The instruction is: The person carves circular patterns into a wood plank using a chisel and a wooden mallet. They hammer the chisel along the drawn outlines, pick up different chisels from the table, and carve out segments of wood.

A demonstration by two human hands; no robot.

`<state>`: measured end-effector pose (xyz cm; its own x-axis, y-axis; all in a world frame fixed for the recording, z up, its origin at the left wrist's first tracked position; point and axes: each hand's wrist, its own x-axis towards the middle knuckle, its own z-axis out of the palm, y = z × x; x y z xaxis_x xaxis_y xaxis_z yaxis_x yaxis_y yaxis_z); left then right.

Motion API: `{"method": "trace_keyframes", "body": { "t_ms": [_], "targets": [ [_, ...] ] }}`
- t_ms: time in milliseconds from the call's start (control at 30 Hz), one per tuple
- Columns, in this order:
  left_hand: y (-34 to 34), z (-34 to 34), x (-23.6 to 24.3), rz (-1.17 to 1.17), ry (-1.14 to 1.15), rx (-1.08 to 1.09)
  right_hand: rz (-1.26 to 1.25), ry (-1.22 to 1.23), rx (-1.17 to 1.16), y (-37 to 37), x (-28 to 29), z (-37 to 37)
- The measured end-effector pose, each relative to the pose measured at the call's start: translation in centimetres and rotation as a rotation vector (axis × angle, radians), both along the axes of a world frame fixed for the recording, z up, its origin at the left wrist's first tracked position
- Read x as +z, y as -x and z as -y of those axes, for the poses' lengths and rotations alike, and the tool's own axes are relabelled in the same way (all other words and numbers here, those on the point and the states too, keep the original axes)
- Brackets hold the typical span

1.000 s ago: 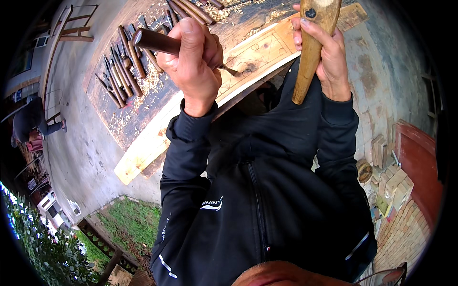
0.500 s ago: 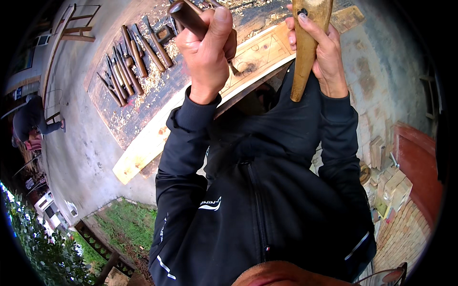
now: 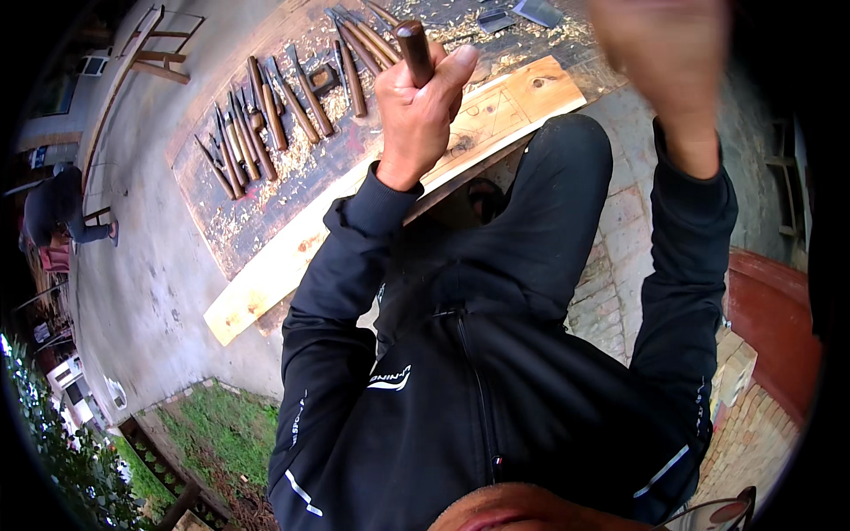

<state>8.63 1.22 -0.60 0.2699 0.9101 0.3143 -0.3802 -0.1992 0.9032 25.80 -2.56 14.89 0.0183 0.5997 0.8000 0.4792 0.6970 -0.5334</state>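
Note:
My left hand (image 3: 409, 128) is closed around the dark wooden handle of a chisel (image 3: 413, 53), held upright over the board. The fist hides its blade. Under it lies a long pale wooden board (image 3: 283, 273), set slantwise along the near edge of the workbench (image 3: 199, 199). Pencil lines and a dark knot mark its far right part. Raised high at the upper right, my right hand (image 3: 660, 62) is smeared by motion and cut by the frame's edge. Its fingers cannot be made out, and no mallet shows there.
Several wood-handled carving tools (image 3: 274, 124) lie in a row on the bench among shavings, beside a small dark block (image 3: 323, 80). A flat metal blade (image 3: 538, 12) rests at the far edge. My knee (image 3: 575, 146) is against the board's right end. Another person (image 3: 57, 208) bends at far left.
My right hand has swung up and to the right; the wooden mallet it held has gone out of sight. The left hand, still on the chisel, appears farther right and slightly lower.

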Motion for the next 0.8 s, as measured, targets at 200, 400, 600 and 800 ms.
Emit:
{"method": "trace_keyframes", "body": {
  "t_ms": [200, 400, 600, 800],
  "targets": [
    [0.7, 0.6, 0.1, 0.004, 0.028, -0.075, 0.791, -0.249, -0.144, -0.2, -1.3, -1.2],
    [2.3, -1.2, 1.7, -0.025, 0.158, -0.440, 0.735, -0.196, -0.108, 0.3, -1.3, -0.6],
    [1.6, -1.0, 1.7, 0.024, 0.170, -0.176, 0.391, -0.113, -0.116, -0.4, 1.7, -1.0],
    [2.0, -0.6, 1.0, -0.035, 0.134, -0.101, -0.060, 0.089, 0.170, 0.8, 1.0, -1.0]
  ]
}}
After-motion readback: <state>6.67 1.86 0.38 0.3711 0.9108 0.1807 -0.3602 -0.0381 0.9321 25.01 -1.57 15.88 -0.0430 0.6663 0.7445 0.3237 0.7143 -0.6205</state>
